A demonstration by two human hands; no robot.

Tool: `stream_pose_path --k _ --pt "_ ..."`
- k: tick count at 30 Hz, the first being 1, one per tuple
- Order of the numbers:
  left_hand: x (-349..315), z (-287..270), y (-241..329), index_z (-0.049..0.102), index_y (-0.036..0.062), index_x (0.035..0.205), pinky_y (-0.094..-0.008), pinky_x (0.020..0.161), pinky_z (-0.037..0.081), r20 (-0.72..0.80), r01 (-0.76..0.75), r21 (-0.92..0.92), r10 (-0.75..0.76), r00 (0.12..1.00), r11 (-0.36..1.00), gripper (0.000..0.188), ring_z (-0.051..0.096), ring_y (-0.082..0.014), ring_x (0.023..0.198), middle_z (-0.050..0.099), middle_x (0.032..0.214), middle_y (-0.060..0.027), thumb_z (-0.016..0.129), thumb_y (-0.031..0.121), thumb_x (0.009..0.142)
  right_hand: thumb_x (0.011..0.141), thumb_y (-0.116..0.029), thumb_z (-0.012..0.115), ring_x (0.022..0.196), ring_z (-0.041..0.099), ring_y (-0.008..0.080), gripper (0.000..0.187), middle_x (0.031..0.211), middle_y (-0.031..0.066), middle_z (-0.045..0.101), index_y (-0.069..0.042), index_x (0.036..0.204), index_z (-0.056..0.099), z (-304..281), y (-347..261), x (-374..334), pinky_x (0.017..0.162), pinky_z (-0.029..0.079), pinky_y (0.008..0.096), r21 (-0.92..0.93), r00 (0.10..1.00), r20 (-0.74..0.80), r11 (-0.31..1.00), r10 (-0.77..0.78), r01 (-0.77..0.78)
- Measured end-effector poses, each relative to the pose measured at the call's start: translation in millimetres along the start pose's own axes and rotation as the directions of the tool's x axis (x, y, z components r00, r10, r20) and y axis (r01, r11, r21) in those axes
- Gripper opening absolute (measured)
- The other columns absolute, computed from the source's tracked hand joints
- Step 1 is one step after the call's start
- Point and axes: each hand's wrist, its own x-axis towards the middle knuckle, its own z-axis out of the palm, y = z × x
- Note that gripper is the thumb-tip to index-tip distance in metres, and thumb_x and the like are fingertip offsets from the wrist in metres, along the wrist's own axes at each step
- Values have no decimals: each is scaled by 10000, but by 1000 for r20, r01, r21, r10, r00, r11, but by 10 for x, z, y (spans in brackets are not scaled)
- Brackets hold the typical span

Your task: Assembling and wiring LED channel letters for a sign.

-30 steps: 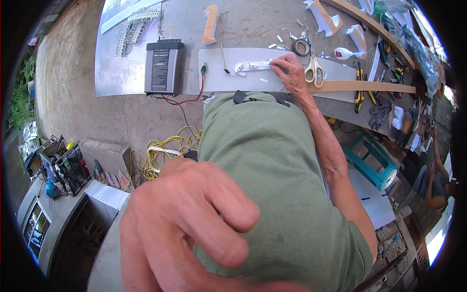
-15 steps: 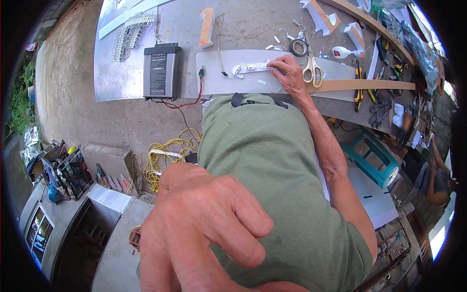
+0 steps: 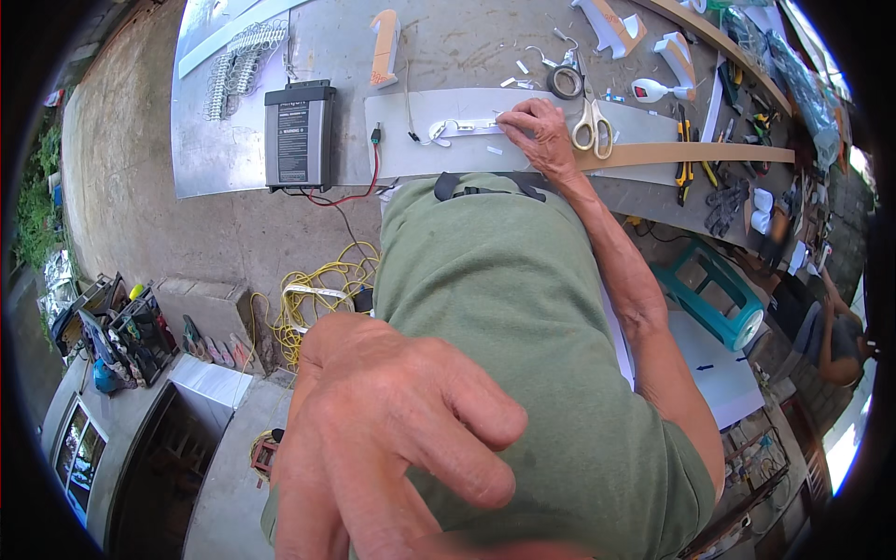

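My right hand (image 3: 539, 136) rests on the metal bench with thumb and fingers pinched at the right end of a narrow white strip (image 3: 476, 125). Small wired modules, probably LEDs, sit along that strip, and its left end is rounded. Beneath it lies a flat pale sheet (image 3: 387, 140). Scissors with cream handles (image 3: 592, 140) and a roll of black tape (image 3: 565, 82) are just right of the hand. My left hand (image 3: 401, 425) is raised close to the camera, fingers curled toward the lower edge. Whatever it grips is out of view.
A black power supply box (image 3: 299, 135) with red and black wires stands at the bench's left. Wired module strings (image 3: 245, 70), curved letter pieces (image 3: 385, 47), a glue bottle (image 3: 651, 91) and pliers (image 3: 686, 154) lie around. A teal stool (image 3: 714, 294) and yellow cable (image 3: 322, 271) are below.
The bench view has shifted slightly left. My right hand and the white strip have moved a little left together. My left hand stays raised, almost unmoved, with a blurred part at the lower edge.
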Motion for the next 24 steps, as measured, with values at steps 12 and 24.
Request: stream_pose_path --k 12,24 --pt "-6 -108 -234 650 364 1280 -311 476 228 126 -271 41 264 956 962 370 523 -206 565 689 1159 11 726 432 924 860 -213 758 892 579 181 133 903 -14 640 -194 991 764 -8 -23 17 796 388 361 27 1000 -18 1000 -10 11" --pt "-701 -1985 -1260 695 98 1153 -372 860 499 -51 78 995 -362 931 62 462 620 -253 1018 677 1075 -65 856 114 721 843 -205 769 923 575 180 139 911 -21 639 -195 981 761 -3 -49 -2 807 377 368 -6 999 -18 999 -35 35"
